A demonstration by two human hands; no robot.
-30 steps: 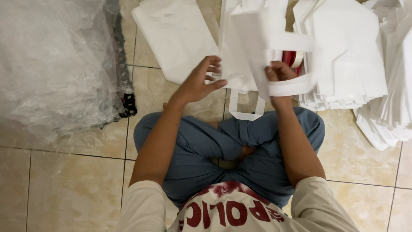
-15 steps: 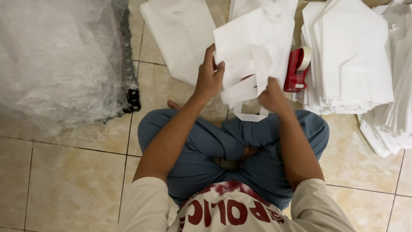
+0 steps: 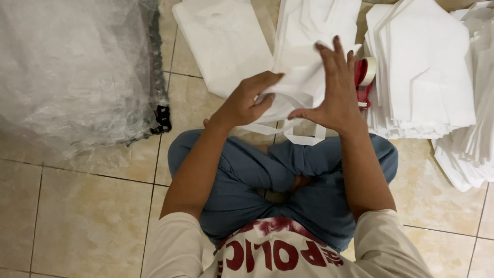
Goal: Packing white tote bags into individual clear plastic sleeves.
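Observation:
I sit cross-legged on a tiled floor with a white fabric bag (image 3: pixel 301 62) lying in front of my knees. My left hand (image 3: pixel 247 100) pinches the bag's lower edge where its white handle loop (image 3: pixel 303 138) hangs out. My right hand (image 3: pixel 334 85) lies flat on top of the bag with its fingers spread, pressing it down. A red tape dispenser (image 3: pixel 364 80) sits just right of my right hand, partly hidden by it.
A tall stack of folded white bags (image 3: pixel 424 72) stands at the right, with more white pieces (image 3: pixel 473 149) at the far right. Another flat white bag (image 3: pixel 226 44) lies at the upper left. A large clear plastic sack (image 3: pixel 72 72) fills the left side.
The bag has gone from held up in both hands to lying folded on the floor. My right hand let go of the handle and now presses flat on top.

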